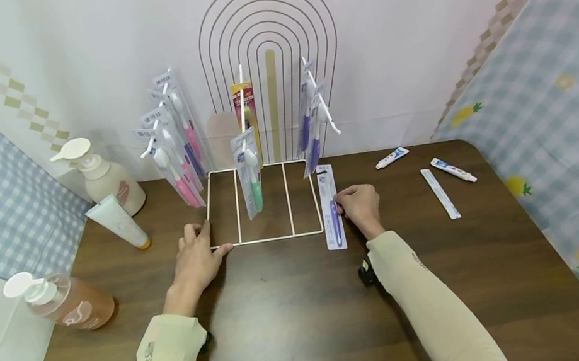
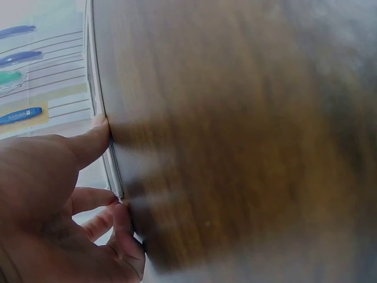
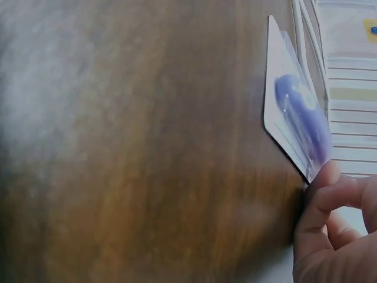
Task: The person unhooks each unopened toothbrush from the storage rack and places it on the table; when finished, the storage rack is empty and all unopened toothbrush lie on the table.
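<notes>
1. Packaged purple toothbrush (image 1: 332, 212) lies flat on table (image 1: 301, 319), just right of white wire rack (image 1: 267, 238) base; right hand (image 1: 360, 207) fingertips (image 3: 321, 194) pinch its edge.
2. Left hand (image 1: 196, 260) rests at rack's front-left corner, fingers loosely spread, touching the wire.
3. Packaged toothbrushes hang on the rack.
4. Pump bottles (image 1: 65, 301) stand left of rack.
5. Small toothpaste tubes (image 1: 392, 157) lie right of rack.

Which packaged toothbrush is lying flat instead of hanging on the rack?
The purple packaged toothbrush by the right hand; the others hang from the rack's hooks.
</notes>
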Demonstrator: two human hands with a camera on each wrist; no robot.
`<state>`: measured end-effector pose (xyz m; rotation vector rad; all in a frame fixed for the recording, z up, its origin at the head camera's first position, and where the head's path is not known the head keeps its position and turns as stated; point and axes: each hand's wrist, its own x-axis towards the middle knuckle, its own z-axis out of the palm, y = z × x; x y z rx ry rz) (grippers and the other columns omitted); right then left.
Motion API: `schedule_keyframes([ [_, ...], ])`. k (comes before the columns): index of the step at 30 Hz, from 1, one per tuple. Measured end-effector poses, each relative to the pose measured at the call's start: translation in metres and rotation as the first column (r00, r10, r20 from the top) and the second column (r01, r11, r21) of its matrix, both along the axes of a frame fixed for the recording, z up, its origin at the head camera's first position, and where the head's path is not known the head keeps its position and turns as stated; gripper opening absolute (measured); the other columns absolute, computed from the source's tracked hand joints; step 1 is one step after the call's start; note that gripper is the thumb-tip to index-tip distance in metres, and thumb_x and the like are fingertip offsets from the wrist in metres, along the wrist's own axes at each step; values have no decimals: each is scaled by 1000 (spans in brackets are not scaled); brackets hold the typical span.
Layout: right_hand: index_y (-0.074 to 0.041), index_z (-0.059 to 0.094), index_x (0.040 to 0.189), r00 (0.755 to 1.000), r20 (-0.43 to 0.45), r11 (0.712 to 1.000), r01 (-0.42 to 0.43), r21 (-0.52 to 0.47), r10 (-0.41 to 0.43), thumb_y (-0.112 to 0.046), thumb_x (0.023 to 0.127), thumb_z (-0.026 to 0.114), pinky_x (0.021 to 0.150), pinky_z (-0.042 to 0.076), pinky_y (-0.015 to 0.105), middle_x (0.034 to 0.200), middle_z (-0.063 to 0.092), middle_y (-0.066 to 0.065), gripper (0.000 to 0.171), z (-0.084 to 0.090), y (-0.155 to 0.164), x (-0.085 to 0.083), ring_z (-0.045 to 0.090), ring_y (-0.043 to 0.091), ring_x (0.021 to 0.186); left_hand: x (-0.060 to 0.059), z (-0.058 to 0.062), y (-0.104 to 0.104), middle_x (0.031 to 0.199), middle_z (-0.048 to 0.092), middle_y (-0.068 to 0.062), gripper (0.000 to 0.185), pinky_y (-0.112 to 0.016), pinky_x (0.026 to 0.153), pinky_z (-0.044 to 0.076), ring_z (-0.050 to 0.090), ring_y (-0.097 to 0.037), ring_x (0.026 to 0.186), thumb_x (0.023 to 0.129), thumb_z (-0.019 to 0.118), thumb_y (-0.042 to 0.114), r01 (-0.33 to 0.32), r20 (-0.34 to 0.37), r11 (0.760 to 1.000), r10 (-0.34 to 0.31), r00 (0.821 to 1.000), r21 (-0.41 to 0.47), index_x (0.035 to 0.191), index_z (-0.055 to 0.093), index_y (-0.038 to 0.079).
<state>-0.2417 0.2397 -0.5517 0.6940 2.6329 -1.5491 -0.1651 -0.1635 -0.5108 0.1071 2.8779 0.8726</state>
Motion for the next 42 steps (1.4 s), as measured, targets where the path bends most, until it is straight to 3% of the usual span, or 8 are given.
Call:
schedule_keyframes([
  [2,-8,92,99,1000,-6,1000,-7,-5,7,-28,101,82,50,54,27,65,79,-2,22,2,0,2,70,10,53,2,-1,-1,167,37,-37,88,-73,110,47,49,-60,134,112,75,39,1,-5,1000,-1,1000,2,174,36,-10],
  [6,-3,90,106,999,-49,999,-10,-36,8,-30,108,78,56,53,27,72,80,2,30,32,-5,11,69,11,59,4,1,1,166,38,-37,87,-73,110,47,49,-61,134,111,76,38,-2,-10,1000,2,1000,14,173,38,-10],
  [13,3,81,134,964,-255,988,-106,-108,76,-16,111,73,59,53,18,105,83,19,31,104,-25,20,68,4,65,10,15,5,164,38,-38,85,-72,110,47,48,-61,137,112,75,37,-3,5,1000,3,1000,-21,172,38,-11],
  [19,9,70,147,888,-440,937,-260,-234,136,-5,111,66,56,50,17,104,68,-4,39,141,-32,12,63,-1,65,11,13,5,164,39,-37,86,-72,109,48,50,-61,136,112,75,40,-5,-1,999,5,1000,-35,172,39,-10],
  [26,12,60,154,811,-545,870,-412,-273,213,3,112,60,52,40,17,113,65,-4,44,173,-37,8,61,2,67,7,4,3,166,37,-36,86,-75,116,44,46,-63,140,111,76,36,-14,-9,1000,15,1000,25,173,38,-10],
  [31,16,60,145,786,-567,837,-468,-283,247,5,111,61,50,37,17,102,65,-6,36,185,-39,5,56,3,62,4,1,1,167,36,-37,87,-76,116,43,46,-63,140,112,75,36,-2,-17,1000,3,1000,17,173,36,-11],
  [38,-6,70,110,775,-582,827,-480,-292,244,6,108,65,51,40,18,78,68,-8,13,187,-41,4,61,6,64,4,-1,1,166,37,-37,86,-76,114,45,46,-62,139,112,75,37,2,-24,1000,-1,1000,12,173,36,-11],
  [42,-3,67,100,769,-588,820,-492,-292,252,7,108,66,51,42,19,75,68,-6,13,187,-42,5,61,7,64,6,-1,2,164,38,-37,86,-74,113,45,47,-62,138,112,76,36,1,-26,1000,-1,1000,9,173,37,-11],
])
